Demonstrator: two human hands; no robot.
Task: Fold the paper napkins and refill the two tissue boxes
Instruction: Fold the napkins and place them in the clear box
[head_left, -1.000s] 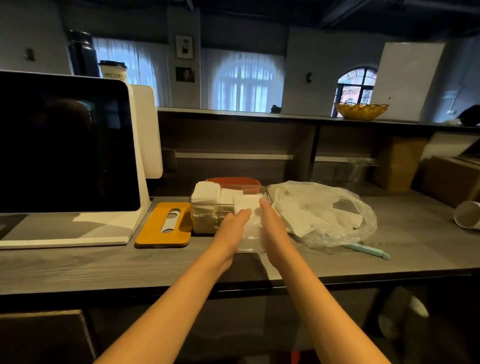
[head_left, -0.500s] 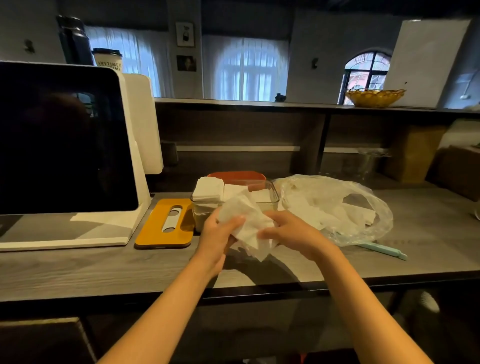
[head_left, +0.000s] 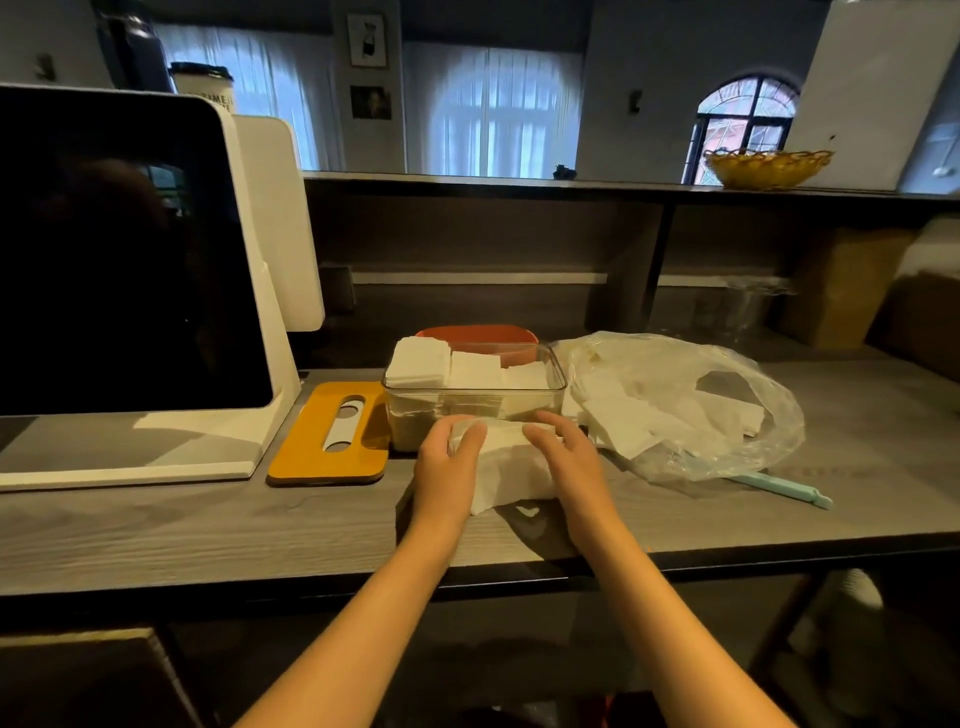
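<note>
- On the near part of the grey counter (head_left: 208, 530), a white napkin (head_left: 511, 470) lies between both hands.
- The left hand (head_left: 449, 470) curls its fingers over the napkin's left end; the right hand (head_left: 569, 457) rests on it with relaxed, nearly straight fingers.
- Just behind stands a clear tissue box (head_left: 519, 402) with folded napkins inside, its yellow lid (head_left: 332, 436) to the left.
- To the right, a plastic bag (head_left: 727, 415) holds more napkins.

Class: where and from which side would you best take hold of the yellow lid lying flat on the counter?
Probably the yellow lid's near edge, approached from the front: it lies flat, with the monitor stand to its left and the clear tissue box to its right.
</note>
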